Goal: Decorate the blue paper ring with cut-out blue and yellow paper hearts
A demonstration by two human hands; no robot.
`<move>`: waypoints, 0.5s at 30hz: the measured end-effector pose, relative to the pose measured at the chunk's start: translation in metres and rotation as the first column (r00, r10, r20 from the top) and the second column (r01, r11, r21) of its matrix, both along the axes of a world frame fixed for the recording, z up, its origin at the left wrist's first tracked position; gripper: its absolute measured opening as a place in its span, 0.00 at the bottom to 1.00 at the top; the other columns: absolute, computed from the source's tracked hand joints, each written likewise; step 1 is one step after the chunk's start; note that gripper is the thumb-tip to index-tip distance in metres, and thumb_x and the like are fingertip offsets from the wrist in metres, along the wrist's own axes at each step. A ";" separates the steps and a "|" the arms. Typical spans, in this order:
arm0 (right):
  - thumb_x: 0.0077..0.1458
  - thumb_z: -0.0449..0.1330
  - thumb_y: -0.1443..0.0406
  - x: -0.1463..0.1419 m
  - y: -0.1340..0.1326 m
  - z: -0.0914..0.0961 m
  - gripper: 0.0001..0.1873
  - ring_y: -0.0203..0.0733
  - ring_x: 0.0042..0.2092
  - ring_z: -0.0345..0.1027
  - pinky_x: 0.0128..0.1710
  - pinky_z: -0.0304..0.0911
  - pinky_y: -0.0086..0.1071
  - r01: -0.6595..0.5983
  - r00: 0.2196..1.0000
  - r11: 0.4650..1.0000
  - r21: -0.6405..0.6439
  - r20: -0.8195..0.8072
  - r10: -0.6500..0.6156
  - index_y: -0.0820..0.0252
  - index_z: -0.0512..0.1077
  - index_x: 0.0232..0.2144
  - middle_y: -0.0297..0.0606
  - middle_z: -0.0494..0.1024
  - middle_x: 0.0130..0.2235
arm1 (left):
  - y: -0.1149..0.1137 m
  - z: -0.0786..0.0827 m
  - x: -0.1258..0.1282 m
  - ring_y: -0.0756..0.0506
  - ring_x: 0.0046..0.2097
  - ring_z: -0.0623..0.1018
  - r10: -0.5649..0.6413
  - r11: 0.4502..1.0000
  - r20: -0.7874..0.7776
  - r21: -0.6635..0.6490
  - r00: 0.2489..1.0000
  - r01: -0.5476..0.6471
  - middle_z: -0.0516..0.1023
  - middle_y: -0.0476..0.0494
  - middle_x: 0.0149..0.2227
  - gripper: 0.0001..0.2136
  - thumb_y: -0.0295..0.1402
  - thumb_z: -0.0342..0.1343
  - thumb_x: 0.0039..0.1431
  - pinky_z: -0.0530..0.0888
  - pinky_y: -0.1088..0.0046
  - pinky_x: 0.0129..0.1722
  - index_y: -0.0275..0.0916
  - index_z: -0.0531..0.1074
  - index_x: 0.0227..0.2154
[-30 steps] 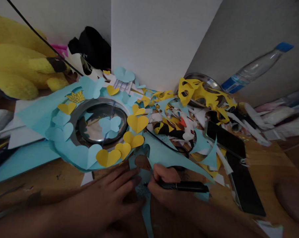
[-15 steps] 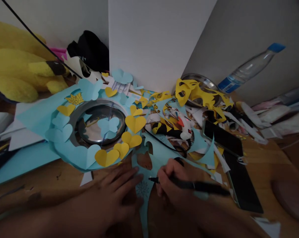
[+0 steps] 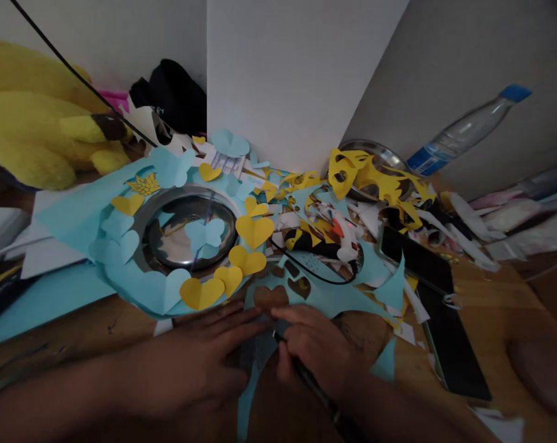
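Observation:
A light blue sheet of paper [image 3: 328, 292] with several shapes cut out of it, one a heart, lies between my hands on the wooden table. My left hand [image 3: 199, 354] rests palm down with its fingers stretched across the sheet's left side. A black pen [image 3: 312, 384] is held in my right hand [image 3: 322, 344], its tip pointing at the paper. The right forefinger reaches forward to the rim of the heart-shaped hole. Left of the sheet, a round metal-rimmed dish [image 3: 188, 231] is ringed by blue paper with yellow paper hearts [image 3: 255, 231] and blue butterflies [image 3: 205, 237] on it.
Two dark phones [image 3: 448, 338] lie at the right, partly overlapping. Behind my right hand are a white glue gun [image 3: 351, 237] with a black cable and yellow paper scraps [image 3: 359, 169]. A plastic bottle [image 3: 472, 129] leans at the back right. A yellow plush toy [image 3: 33, 135] sits back left.
The blue sheet has been turned and shifted between my hands. My right hand's forefinger has stretched forward, and the pen has swung to point back towards me. The ink drawing no longer shows clearly.

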State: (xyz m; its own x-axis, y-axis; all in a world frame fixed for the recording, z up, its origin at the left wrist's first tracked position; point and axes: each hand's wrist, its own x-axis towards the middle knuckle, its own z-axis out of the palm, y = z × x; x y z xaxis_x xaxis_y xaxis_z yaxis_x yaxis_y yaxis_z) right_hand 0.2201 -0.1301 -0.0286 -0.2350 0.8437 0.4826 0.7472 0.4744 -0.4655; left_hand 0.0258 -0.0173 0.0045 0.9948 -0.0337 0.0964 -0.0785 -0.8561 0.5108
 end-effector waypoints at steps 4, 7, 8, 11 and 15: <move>0.46 0.49 0.75 0.002 0.005 0.010 0.10 0.35 0.24 0.66 0.32 0.66 0.30 0.240 0.971 0.971 -0.020 0.013 -0.240 0.55 0.57 0.22 0.28 0.67 0.20 | -0.003 -0.010 -0.002 0.38 0.59 0.60 0.048 0.996 0.014 0.079 0.999 -0.049 0.62 0.38 0.57 0.07 0.35 0.50 0.58 0.57 0.57 0.57 0.41 0.72 0.29; 0.49 0.49 0.71 -0.001 0.005 0.026 0.09 0.34 0.17 0.61 0.17 0.56 0.26 0.337 0.941 0.921 -0.193 0.034 -0.337 0.53 0.55 0.22 0.26 0.65 0.17 | -0.009 -0.007 -0.002 0.36 0.54 0.67 0.086 0.970 0.043 0.224 0.995 -0.094 0.70 0.35 0.50 0.12 0.40 0.47 0.60 0.63 0.57 0.53 0.40 0.72 0.37; 0.49 0.50 0.70 -0.001 0.005 0.030 0.09 0.34 0.17 0.60 0.16 0.54 0.26 0.359 0.931 0.889 -0.283 0.038 -0.363 0.53 0.54 0.22 0.25 0.65 0.17 | -0.012 -0.004 -0.002 0.35 0.52 0.69 0.086 0.956 0.036 0.279 0.996 -0.092 0.71 0.33 0.49 0.15 0.43 0.47 0.60 0.65 0.56 0.52 0.40 0.70 0.41; 0.49 0.53 0.68 0.001 0.005 0.036 0.10 0.33 0.17 0.60 0.16 0.51 0.25 0.419 0.895 0.782 -0.461 0.067 -0.440 0.53 0.54 0.22 0.23 0.64 0.18 | -0.024 0.004 -0.005 0.27 0.51 0.69 0.049 0.938 -0.071 0.345 0.996 -0.021 0.69 0.26 0.51 0.29 0.51 0.51 0.53 0.69 0.49 0.45 0.40 0.61 0.54; 0.50 0.52 0.65 0.006 0.007 0.036 0.09 0.34 0.18 0.60 0.16 0.50 0.26 0.449 0.866 0.724 -0.523 0.056 -0.496 0.54 0.57 0.20 0.23 0.63 0.17 | -0.030 0.011 -0.006 0.25 0.56 0.61 0.103 0.970 -0.219 0.238 0.970 -0.049 0.57 0.24 0.58 0.35 0.52 0.54 0.49 0.65 0.45 0.48 0.41 0.54 0.58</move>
State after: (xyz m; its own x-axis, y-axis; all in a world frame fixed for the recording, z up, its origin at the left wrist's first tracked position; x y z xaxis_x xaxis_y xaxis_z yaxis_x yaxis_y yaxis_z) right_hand 0.2257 -0.1235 0.0072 0.2808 0.9588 -0.0442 0.7583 -0.2498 -0.6021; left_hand 0.0198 -0.0473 0.0151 0.9897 0.0486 -0.1345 0.0870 -0.9510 0.2966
